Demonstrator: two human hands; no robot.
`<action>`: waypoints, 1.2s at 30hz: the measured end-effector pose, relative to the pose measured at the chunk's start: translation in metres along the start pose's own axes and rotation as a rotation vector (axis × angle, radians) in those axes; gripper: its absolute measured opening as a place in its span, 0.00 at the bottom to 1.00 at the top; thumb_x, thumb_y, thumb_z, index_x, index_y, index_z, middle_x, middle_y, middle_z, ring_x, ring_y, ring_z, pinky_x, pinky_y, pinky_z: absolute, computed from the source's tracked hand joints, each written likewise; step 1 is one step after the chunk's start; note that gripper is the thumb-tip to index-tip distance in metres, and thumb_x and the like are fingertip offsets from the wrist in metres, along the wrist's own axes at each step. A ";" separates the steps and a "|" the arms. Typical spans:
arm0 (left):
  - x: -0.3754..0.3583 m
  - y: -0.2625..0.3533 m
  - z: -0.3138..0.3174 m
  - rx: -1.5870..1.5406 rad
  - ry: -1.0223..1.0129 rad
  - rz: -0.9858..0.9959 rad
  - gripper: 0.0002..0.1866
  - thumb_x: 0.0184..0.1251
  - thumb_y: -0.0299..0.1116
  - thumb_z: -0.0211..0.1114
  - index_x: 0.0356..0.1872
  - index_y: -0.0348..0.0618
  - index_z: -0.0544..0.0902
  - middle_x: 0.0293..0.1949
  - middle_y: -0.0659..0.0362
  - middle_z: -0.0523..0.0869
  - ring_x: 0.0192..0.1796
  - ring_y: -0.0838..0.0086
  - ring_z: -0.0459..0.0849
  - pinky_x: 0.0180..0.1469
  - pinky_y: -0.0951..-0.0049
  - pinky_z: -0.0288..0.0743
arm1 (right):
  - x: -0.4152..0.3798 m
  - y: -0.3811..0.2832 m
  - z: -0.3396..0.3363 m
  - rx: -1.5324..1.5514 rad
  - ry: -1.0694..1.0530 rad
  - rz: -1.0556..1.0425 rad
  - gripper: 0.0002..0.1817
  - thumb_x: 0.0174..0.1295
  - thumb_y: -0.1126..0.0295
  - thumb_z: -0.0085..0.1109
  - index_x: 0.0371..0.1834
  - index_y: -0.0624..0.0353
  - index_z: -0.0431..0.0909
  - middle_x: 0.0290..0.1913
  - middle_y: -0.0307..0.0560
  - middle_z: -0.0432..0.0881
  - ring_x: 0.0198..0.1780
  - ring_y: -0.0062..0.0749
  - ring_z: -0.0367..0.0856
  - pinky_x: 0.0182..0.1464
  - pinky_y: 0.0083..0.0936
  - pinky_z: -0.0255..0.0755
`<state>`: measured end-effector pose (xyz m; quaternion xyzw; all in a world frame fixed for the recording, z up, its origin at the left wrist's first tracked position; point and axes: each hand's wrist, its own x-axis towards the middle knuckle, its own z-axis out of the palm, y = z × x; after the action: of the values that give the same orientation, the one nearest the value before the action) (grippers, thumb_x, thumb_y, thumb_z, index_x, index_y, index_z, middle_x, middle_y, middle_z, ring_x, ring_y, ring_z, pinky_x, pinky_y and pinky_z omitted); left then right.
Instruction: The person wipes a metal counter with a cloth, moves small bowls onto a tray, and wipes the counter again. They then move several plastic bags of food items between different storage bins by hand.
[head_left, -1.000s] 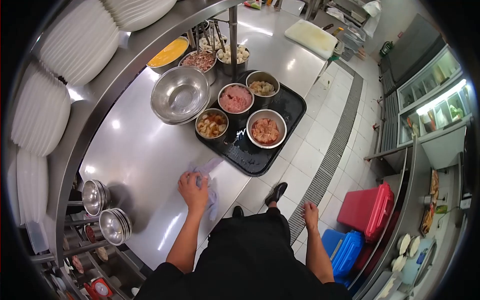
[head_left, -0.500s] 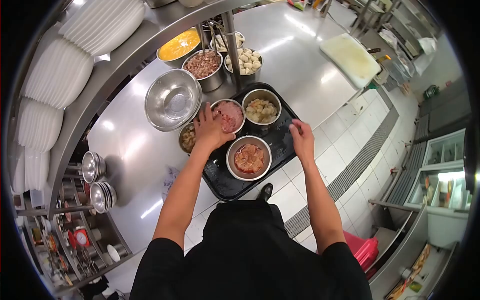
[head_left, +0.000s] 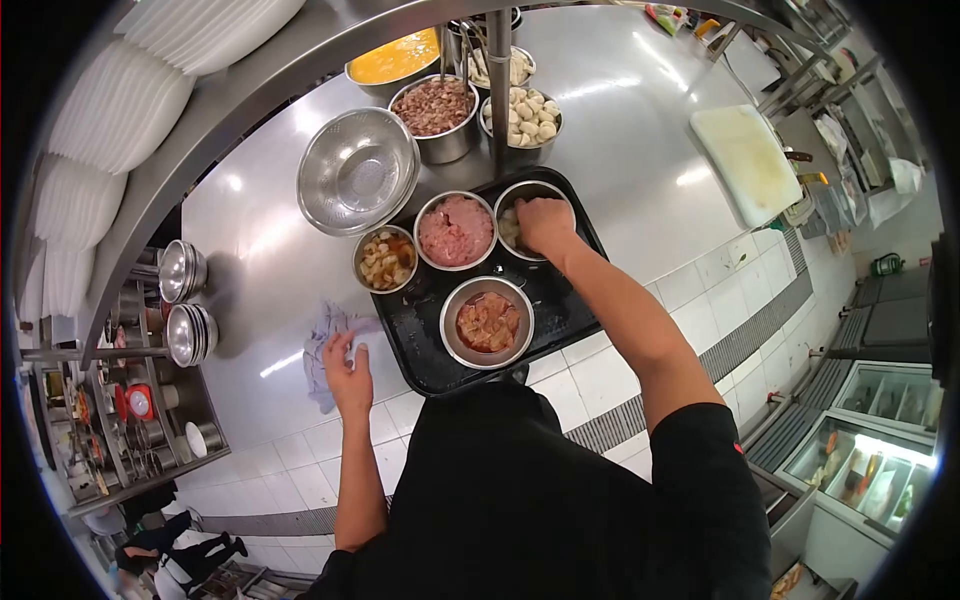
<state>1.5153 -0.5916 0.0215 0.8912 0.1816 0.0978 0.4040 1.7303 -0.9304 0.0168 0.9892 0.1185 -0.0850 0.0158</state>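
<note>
My right hand (head_left: 546,226) reaches into the steel bowl (head_left: 566,196) at the back right of the black tray (head_left: 412,350); its fingertips are hidden among pale pieces. Over the cloth (head_left: 318,352), left of the tray, my left hand (head_left: 347,372) hangs with fingers apart and nothing in it. On the tray, a bowl of pink minced meat (head_left: 456,232) stands beside that bowl, a smaller bowl of yellowish-brown pieces (head_left: 387,260) is to its left, and a bowl of sliced meat in red liquid (head_left: 488,322) sits nearest my body.
A perforated steel bowl (head_left: 358,172) lies behind the tray. Past it stand containers of yellow liquid (head_left: 398,58), chopped meat (head_left: 434,106) and white balls (head_left: 524,120), near a shelf post (head_left: 499,90). A cutting board (head_left: 745,165) lies at the right.
My left hand has moved from the minced-meat bowl down and left to above the cloth. My right hand has gone from beyond the tray's right edge into the back right bowl.
</note>
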 end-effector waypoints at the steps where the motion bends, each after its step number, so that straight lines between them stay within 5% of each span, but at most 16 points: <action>1: -0.001 -0.006 -0.003 -0.027 0.024 -0.042 0.16 0.61 0.31 0.64 0.50 0.41 0.79 0.59 0.52 0.72 0.55 0.64 0.73 0.51 0.68 0.72 | 0.003 0.003 0.001 0.005 -0.016 -0.009 0.10 0.57 0.69 0.54 0.39 0.51 0.84 0.40 0.45 0.86 0.43 0.38 0.85 0.41 0.34 0.79; 6: 0.013 -0.036 -0.012 -0.120 0.052 0.006 0.14 0.62 0.30 0.64 0.48 0.41 0.80 0.54 0.57 0.74 0.44 0.73 0.74 0.44 0.72 0.73 | 0.018 0.021 -0.014 0.091 -0.067 -0.088 0.11 0.55 0.69 0.55 0.38 0.54 0.85 0.42 0.51 0.85 0.44 0.43 0.84 0.45 0.34 0.78; 8: 0.015 -0.038 -0.018 -0.117 0.068 0.021 0.14 0.62 0.30 0.63 0.48 0.41 0.79 0.53 0.57 0.75 0.42 0.74 0.74 0.43 0.73 0.72 | 0.030 0.035 -0.030 0.205 -0.134 -0.106 0.15 0.54 0.70 0.56 0.45 0.58 0.83 0.40 0.53 0.85 0.41 0.42 0.85 0.40 0.33 0.81; 10: 0.016 -0.040 -0.026 -0.106 0.040 -0.029 0.14 0.62 0.30 0.63 0.48 0.40 0.79 0.51 0.57 0.75 0.41 0.74 0.75 0.43 0.74 0.71 | 0.021 0.043 -0.066 0.733 -0.492 0.099 0.23 0.53 0.72 0.59 0.55 0.60 0.77 0.36 0.51 0.83 0.35 0.37 0.85 0.33 0.30 0.82; 12: 0.019 -0.053 -0.028 -0.166 0.015 -0.045 0.14 0.62 0.31 0.62 0.49 0.41 0.79 0.51 0.58 0.76 0.40 0.75 0.75 0.43 0.75 0.71 | 0.024 0.055 -0.067 0.804 -0.571 0.112 0.30 0.53 0.73 0.62 0.63 0.59 0.69 0.34 0.48 0.81 0.30 0.31 0.83 0.28 0.26 0.82; 26: 0.037 -0.048 -0.016 -0.267 -0.072 -0.191 0.17 0.64 0.31 0.61 0.53 0.37 0.78 0.49 0.55 0.81 0.46 0.73 0.79 0.48 0.74 0.73 | -0.006 0.035 -0.068 0.833 -0.255 0.063 0.12 0.54 0.70 0.59 0.40 0.63 0.81 0.26 0.45 0.82 0.23 0.25 0.80 0.27 0.23 0.76; 31: 0.051 -0.012 0.001 -0.313 -0.151 0.002 0.18 0.64 0.29 0.61 0.55 0.37 0.77 0.50 0.54 0.81 0.42 0.74 0.80 0.47 0.74 0.74 | -0.017 0.043 -0.066 0.608 0.059 0.054 0.13 0.53 0.65 0.61 0.36 0.64 0.80 0.25 0.50 0.82 0.22 0.30 0.80 0.31 0.27 0.75; 33: 0.054 -0.001 0.003 -0.311 -0.174 0.015 0.19 0.64 0.29 0.61 0.55 0.38 0.77 0.49 0.55 0.81 0.41 0.75 0.80 0.46 0.74 0.74 | -0.024 0.058 -0.049 0.374 0.444 0.249 0.15 0.55 0.63 0.60 0.34 0.66 0.80 0.25 0.53 0.82 0.22 0.31 0.81 0.34 0.29 0.75; 36: 0.056 -0.003 0.006 -0.304 -0.179 0.033 0.19 0.64 0.29 0.61 0.56 0.39 0.77 0.48 0.55 0.81 0.40 0.76 0.80 0.44 0.75 0.74 | -0.047 0.061 -0.023 0.562 0.189 0.532 0.13 0.57 0.64 0.58 0.32 0.67 0.80 0.25 0.52 0.82 0.23 0.30 0.82 0.32 0.27 0.77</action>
<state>1.5680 -0.5711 0.0163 0.8277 0.1135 0.0511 0.5472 1.7038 -0.9998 0.0482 0.9546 -0.1687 -0.0156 -0.2452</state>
